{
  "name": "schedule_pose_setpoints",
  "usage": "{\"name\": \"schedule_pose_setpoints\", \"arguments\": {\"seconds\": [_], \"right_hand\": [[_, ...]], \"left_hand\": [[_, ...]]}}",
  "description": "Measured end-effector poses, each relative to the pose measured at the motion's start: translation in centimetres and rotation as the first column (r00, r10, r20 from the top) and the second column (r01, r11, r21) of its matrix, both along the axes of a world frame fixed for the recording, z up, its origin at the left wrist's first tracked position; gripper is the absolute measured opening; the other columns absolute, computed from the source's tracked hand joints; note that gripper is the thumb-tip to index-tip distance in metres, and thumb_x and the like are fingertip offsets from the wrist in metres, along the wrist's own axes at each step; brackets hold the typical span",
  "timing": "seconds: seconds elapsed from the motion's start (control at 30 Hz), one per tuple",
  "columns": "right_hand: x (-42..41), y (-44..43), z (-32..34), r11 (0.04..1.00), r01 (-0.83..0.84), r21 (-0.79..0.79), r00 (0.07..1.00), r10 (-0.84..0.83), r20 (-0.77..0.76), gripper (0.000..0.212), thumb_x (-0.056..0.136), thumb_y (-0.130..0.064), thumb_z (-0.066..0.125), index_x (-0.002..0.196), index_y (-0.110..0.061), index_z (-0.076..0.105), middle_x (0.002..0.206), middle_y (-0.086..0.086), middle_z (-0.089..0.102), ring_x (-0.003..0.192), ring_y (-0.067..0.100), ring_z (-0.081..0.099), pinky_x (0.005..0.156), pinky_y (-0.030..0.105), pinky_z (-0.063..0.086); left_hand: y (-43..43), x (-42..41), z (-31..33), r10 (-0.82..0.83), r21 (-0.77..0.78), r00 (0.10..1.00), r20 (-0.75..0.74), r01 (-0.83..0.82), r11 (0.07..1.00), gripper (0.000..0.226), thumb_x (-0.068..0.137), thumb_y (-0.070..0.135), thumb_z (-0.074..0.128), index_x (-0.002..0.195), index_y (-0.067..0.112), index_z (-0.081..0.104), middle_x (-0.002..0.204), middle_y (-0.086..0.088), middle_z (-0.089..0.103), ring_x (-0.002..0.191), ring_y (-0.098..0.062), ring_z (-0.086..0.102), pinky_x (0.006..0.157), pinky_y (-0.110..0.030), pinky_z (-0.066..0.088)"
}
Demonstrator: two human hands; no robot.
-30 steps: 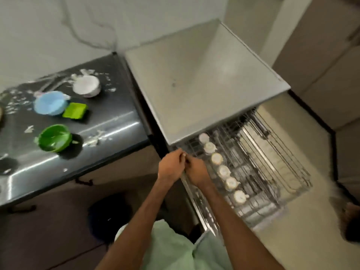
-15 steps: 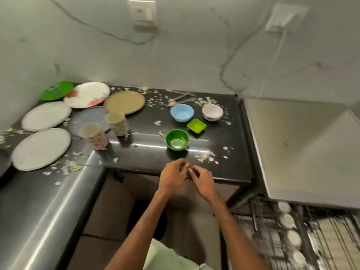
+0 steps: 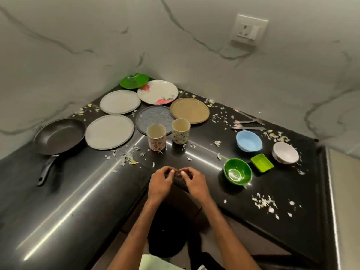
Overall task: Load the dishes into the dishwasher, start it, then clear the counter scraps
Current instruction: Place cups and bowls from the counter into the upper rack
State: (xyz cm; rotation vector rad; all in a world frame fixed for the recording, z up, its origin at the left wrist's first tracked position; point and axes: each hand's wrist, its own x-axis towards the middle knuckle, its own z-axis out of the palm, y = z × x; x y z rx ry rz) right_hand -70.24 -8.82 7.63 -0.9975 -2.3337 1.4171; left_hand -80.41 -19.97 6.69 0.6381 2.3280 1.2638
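Observation:
My left hand [image 3: 160, 183] and my right hand [image 3: 194, 183] meet over the inner corner of the black counter [image 3: 78, 207], fingers loosely curled, fingertips touching, nothing visibly held. Beyond them stand two patterned cups [image 3: 156, 137] [image 3: 180, 131]. Several plates lie in the corner: two white ones [image 3: 109, 131] [image 3: 120, 101], a floral one [image 3: 157, 92], a grey one [image 3: 154, 118], a tan one [image 3: 189, 110] and a green one [image 3: 134, 80]. At the right sit a green bowl [image 3: 237, 171], a blue bowl [image 3: 249, 141], a white bowl [image 3: 285, 155] and a small green dish [image 3: 262, 163].
A black frying pan [image 3: 59, 135] sits at the left, its handle pointing toward me. Forks [image 3: 249, 123] lie by the back wall. Pale food scraps [image 3: 263, 201] are scattered over the counter. The pale top of the dishwasher [image 3: 348, 191] shows at the right edge.
My view has swung left from the open dishwasher rack to the counter corner. Both hands stayed joined in front of me and now hover over the counter's edge.

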Motion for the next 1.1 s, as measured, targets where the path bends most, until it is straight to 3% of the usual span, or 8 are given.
{"name": "schedule_pose_setpoints", "arguments": {"seconds": [0.17,0.33,0.47,0.6,0.7,0.83,0.93,1.1], "right_hand": [[-6.7,2.8,0.3,0.985,-0.171,0.027,0.981,0.167,0.101,0.049,0.095,-0.029,0.063,0.141,-0.021,0.048,0.138,-0.001,0.055,0.120,0.011,0.057,0.104,0.035,0.048],[-14.1,4.5,2.2,0.914,-0.271,0.303,0.954,0.297,-0.043,0.074,0.089,-0.035,0.069,0.148,-0.015,0.029,0.154,0.007,0.028,0.141,0.024,0.033,0.112,0.042,0.039],[-19.1,4.7,2.8,0.756,-0.475,0.451,0.880,0.418,0.225,0.098,0.085,-0.054,0.068,0.156,-0.015,0.012,0.163,0.017,0.007,0.148,0.037,0.018,0.116,0.046,0.029],[-21.2,5.2,3.6,0.561,-0.617,0.552,0.785,0.388,0.483,0.099,0.086,-0.056,0.066,0.155,-0.009,0.012,0.154,0.022,0.025,0.134,0.040,0.039,0.105,0.045,0.042],[-21.6,5.6,3.7,0.578,-0.616,0.536,0.786,0.399,0.472,0.094,0.081,-0.052,0.073,0.150,-0.013,0.022,0.143,0.017,0.037,0.121,0.038,0.051,0.091,0.044,0.049],[-20.1,6.3,4.4,0.654,-0.515,0.555,0.852,0.462,0.247,0.085,0.075,-0.048,0.076,0.141,-0.017,0.033,0.133,0.009,0.041,0.111,0.033,0.055,0.081,0.041,0.052],[-17.1,6.0,5.4,0.799,-0.347,0.490,0.886,0.452,-0.109,0.079,0.069,-0.049,0.078,0.129,-0.018,0.037,0.126,0.001,0.040,0.109,0.021,0.051,0.078,0.032,0.053],[-11.7,4.3,6.3,0.973,-0.227,-0.044,0.841,0.173,-0.513,0.073,0.066,-0.020,0.089,0.118,-0.021,0.037,0.119,-0.002,0.047,0.111,0.007,0.057,0.086,0.028,0.056]], "left_hand": [[0.6,-3.8,0.3,0.140,-0.019,0.989,0.045,-0.139,0.990,0.013,0.096,0.027,0.060,0.092,0.036,0.068,0.087,0.017,0.073,0.072,-0.001,0.069,0.079,-0.040,0.060],[1.2,-6.2,-0.5,0.302,-0.035,0.952,0.058,-0.300,0.953,0.010,0.096,0.027,0.060,0.098,0.034,0.067,0.081,0.019,0.073,0.079,0.003,0.069,0.081,-0.041,0.059],[1.6,-6.3,-0.6,0.327,-0.085,0.944,0.050,-0.322,0.943,0.012,0.096,0.028,0.059,0.090,0.037,0.064,0.077,0.021,0.072,0.067,-0.003,0.068,0.075,-0.042,0.058],[2.0,-6.4,-0.1,0.388,-0.049,0.913,0.128,-0.385,0.922,0.009,0.098,0.025,0.058,0.099,0.033,0.062,0.079,0.013,0.074,0.063,-0.011,0.068,0.071,-0.044,0.060],[2.7,-6.5,1.2,0.432,0.030,0.869,0.242,-0.451,0.892,0.013,0.100,0.020,0.054,0.111,0.016,0.061,0.084,0.003,0.075,0.063,-0.016,0.067,0.059,-0.036,0.056],[3.9,-6.2,3.2,0.377,0.231,0.729,0.572,-0.584,0.778,0.033,0.103,0.034,0.047,0.120,0.007,0.059,0.097,-0.010,0.075,0.076,-0.024,0.068,0.055,-0.030,0.052],[4.7,-5.5,4.5,0.177,0.355,0.611,0.772,-0.644,0.678,0.055,0.099,0.053,0.043,0.127,0.010,0.061,0.111,-0.016,0.070,0.089,-0.026,0.068,0.072,-0.041,0.058],[5.5,-4.4,7.8,-0.072,0.500,0.579,0.812,-0.627,0.597,0.060,0.100,0.054,0.036,0.131,0.007,0.057,0.129,-0.019,0.063,0.124,-0.032,0.058,0.110,-0.050,0.041]]}}
